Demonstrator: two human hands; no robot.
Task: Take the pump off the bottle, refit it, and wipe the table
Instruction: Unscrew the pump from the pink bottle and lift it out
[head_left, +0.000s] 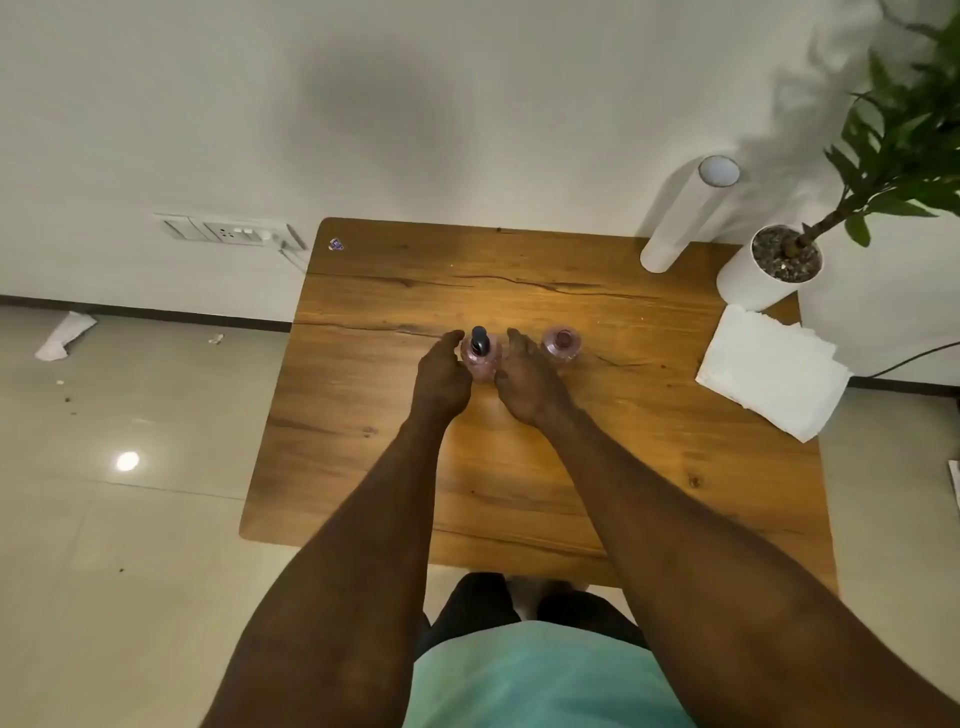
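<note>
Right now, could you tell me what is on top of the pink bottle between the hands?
A dark pump sits on top of the pink bottle, upright. The left hand and right hand flank the bottle and cover its lower sides, so its base cannot be seen.

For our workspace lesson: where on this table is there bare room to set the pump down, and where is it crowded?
Bare wood lies along the left side of the table and across the near half, broken only by the forearms. It is crowded mid-table, where the left hand and right hand flank the pump bottle beside a second bottle, and at the right edge with tissues, pot and roll.
</note>
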